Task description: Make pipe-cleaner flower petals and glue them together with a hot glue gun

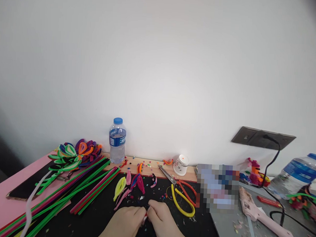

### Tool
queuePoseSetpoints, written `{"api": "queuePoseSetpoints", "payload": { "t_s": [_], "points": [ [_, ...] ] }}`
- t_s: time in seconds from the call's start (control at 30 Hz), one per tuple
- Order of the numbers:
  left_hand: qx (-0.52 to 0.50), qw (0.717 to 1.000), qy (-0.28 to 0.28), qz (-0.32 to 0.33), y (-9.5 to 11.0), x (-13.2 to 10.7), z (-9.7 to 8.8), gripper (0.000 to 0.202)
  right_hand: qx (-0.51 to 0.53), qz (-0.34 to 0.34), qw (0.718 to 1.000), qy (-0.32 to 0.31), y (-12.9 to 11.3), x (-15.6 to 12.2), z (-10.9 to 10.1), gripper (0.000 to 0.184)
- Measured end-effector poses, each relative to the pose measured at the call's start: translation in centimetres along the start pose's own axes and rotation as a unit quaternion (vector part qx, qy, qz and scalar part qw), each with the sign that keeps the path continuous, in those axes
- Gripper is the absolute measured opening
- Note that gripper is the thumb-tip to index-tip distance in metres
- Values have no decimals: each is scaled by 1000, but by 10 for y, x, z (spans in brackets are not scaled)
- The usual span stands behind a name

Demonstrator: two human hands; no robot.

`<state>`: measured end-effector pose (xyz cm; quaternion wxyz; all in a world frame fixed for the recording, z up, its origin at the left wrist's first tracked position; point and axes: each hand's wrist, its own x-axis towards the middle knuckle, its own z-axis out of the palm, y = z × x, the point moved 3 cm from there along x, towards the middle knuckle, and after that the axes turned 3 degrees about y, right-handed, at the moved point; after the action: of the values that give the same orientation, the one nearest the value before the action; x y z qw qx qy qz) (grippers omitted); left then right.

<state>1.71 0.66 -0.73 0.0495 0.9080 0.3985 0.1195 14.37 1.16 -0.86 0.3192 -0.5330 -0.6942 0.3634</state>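
Note:
At the bottom centre, my left hand (128, 221) and my right hand (161, 217) meet over the black mat (199, 232), their fingers closed together. A bit of red and white shows between the fingertips; its kind is hidden. Just beyond them lie bent pipe-cleaner loops: a yellow one (120, 189), pink ones, and a blue, magenta and orange one (138, 183). A small black and pink curved piece (153, 181) rests to their right. Scissors (179, 194) with one yellow and one red handle lie with blades spread, to the right of my hands.
Straight pipe cleaners (72, 191) spread at left, beside looped pipe-cleaner flowers (74, 153) and a dark phone-like slab (30, 184). A water bottle (117, 141) and an upturned paper cup (181, 165) stand by the wall. A pink glue gun (266, 223) with its cord lies at right.

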Motion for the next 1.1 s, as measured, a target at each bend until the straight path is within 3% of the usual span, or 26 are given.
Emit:
{"api": "queuePoseSetpoints", "payload": {
  "t_s": [0.33, 0.5, 0.63, 0.73, 0.93, 1.03, 1.1],
  "points": [
    [-40, 999, -28, -8, -2, 0, 1, 21, 71, 12, 997, -30, -7, 0, -5, 30],
    [-161, 986, -34, -31, -3, -2, -2, 20, 95, 1, 995, -33, -10, -2, -4, 29],
    [-307, 950, -16, -52, -2, -1, -8, 27, 68, -16, 997, -22, -7, -4, -2, 30],
    [-451, 885, -44, -101, 1, 0, -7, 38, 49, -31, 998, 2, -5, -5, -1, 32],
    [-709, 678, -81, -177, 5, 3, 7, 44, 37, -63, 994, 85, -1, -13, 1, 34],
    [-779, 588, -104, -193, 8, 3, 2, 41, 16, -91, 987, 132, -3, -19, -1, 33],
    [-811, 537, -129, -195, 10, 2, -6, 38, 1, -115, 985, 129, -8, -21, -2, 30]
  ]
}}
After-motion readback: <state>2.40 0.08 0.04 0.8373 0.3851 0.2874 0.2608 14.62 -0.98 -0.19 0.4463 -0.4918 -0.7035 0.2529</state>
